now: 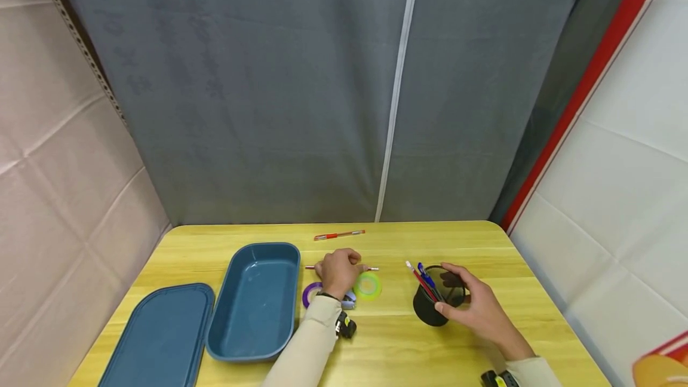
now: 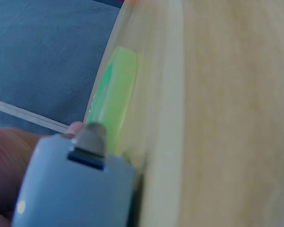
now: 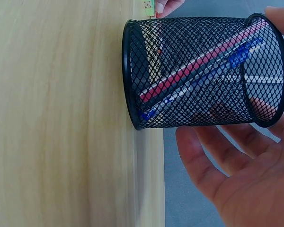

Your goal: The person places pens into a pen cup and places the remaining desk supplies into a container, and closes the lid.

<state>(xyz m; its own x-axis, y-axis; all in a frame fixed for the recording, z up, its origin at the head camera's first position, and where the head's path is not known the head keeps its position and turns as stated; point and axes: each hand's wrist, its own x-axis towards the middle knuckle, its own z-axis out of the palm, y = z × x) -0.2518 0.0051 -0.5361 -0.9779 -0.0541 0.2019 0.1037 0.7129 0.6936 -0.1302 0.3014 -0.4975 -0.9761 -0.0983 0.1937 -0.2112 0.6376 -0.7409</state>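
The black mesh cup (image 3: 203,73) stands mouth up at the right part of the bench (image 1: 398,351), gripped by the right hand (image 1: 481,309), thumb on the near side of its rim and fingers round the far side; that span probably steadies it while leaving its mouth uncovered; whether its base fully meets the bench I cannot tell; inside, a red pencil (image 1: 417,276) and a blue pen (image 1: 424,275) slant together, likely because they are too long to lie flat and so lean on the rim; left of the cup, the left hand (image 1: 338,270) is over another pencil (image 1: 373,269), whose ends show either side of it; whether its fingers pinch that pencil I cannot tell, since the hand hides them; also left of the cup lie a green tape roll (image 2: 120,90), a pale blue object (image 2: 75,184) partly under the left wrist, and a purple tape roll (image 1: 306,295); a red pen (image 1: 338,235) lies farther back and left of the cup; farthest left of it sit a blue tub (image 1: 255,306) and its apparent lid (image 1: 163,339), side by side, which leaves the tub uncovered.
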